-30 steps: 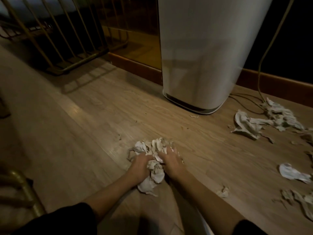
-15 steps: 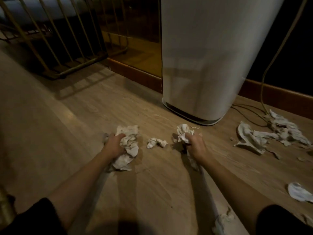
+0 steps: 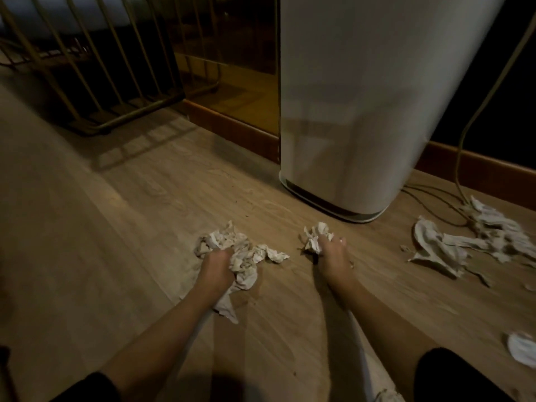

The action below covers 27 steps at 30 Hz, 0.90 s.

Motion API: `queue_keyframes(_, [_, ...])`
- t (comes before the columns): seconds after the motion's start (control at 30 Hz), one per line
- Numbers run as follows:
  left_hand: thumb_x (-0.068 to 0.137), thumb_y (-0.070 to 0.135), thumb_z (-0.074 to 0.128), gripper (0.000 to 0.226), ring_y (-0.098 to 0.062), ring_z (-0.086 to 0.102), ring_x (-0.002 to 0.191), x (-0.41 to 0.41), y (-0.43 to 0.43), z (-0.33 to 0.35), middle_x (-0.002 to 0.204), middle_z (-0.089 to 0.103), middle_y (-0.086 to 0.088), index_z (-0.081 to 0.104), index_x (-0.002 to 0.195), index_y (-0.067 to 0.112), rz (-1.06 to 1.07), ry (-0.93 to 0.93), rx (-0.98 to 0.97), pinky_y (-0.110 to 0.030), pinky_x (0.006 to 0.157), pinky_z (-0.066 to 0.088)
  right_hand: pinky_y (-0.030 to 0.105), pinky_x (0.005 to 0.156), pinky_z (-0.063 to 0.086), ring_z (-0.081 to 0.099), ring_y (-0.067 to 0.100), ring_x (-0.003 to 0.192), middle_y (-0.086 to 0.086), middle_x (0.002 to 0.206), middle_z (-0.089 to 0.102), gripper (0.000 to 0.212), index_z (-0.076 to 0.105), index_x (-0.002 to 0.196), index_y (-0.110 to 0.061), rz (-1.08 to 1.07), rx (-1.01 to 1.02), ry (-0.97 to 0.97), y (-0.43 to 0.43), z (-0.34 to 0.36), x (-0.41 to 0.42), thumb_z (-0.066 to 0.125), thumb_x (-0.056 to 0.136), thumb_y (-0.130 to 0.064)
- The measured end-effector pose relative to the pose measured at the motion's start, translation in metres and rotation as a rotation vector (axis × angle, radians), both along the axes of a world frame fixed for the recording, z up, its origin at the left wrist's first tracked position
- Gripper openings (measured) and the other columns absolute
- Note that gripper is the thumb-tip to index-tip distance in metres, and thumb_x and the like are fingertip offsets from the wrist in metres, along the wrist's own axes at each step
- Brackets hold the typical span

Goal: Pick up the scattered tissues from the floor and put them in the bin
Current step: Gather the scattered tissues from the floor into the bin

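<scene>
While both arms reach down to the wooden floor (image 3: 121, 233), the scene reads so:
left hand: the left hand (image 3: 216, 269) has its fingers curled tight into a large crumpled wad of tissues (image 3: 240, 256), which lies on the floor and trails back under the wrist
right hand: the right hand (image 3: 330, 258) has its fingers closed around a smaller tissue clump (image 3: 314, 237), low against the floor
loose tissues: a spread of torn pieces (image 3: 452, 248) lies toward the right edge of the floor, and one pale piece (image 3: 522, 353) sits near the lower right corner
white container: a tall white body (image 3: 362, 111) stands on the floor just beyond the right hand; I cannot tell whether it is the bin
cable: a cord (image 3: 461, 158) runs down to the floor at the right, beside the torn pieces
</scene>
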<state>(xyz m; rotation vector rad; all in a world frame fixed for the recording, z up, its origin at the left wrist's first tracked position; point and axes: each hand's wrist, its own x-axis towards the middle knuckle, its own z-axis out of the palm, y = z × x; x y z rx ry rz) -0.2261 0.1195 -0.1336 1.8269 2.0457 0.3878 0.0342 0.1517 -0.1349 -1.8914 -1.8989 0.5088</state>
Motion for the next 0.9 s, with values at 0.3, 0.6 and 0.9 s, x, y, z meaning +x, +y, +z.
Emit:
queue_keyframes(0.3, [0.071,-0.008,0.057,0.042,-0.04,0.06,0.102,-0.009,-0.013,0.031,0.108,0.066,-0.026,0.064,0.111,0.002,-0.001,-0.027,0.236,-0.041,0.087,0.051,0.052,0.105,0.028,0.021,0.038,0.137,0.015,0.151,0.026,0.055,0.028,0.14,-0.03,0.41,-0.084,-0.195,-0.038,0.009,-0.089,0.051,0.091,-0.025])
queue_keyframes(0.6, [0.074,-0.001,0.06,0.05,-0.041,0.054,0.111,0.032,-0.027,0.045,0.12,0.056,-0.026,0.055,0.122,0.006,-0.221,0.105,0.01,-0.041,0.09,0.051,0.046,0.112,0.022,0.012,0.039,0.142,0.015,0.154,0.022,0.05,0.036,0.138,-0.024,0.404,-0.235,-0.06,-0.094,0.016,-0.023,0.044,0.09,-0.013])
queue_keyframes(0.9, [0.076,0.007,0.059,0.049,-0.044,0.053,0.11,0.197,-0.006,0.119,0.116,0.058,-0.026,0.055,0.124,0.012,-0.537,-0.055,0.221,-0.046,0.091,0.049,0.037,0.088,0.033,0.046,0.028,0.11,0.011,0.111,0.051,0.037,0.056,0.112,-0.012,0.46,-0.237,-0.434,-0.074,0.153,0.123,0.049,0.076,-0.019])
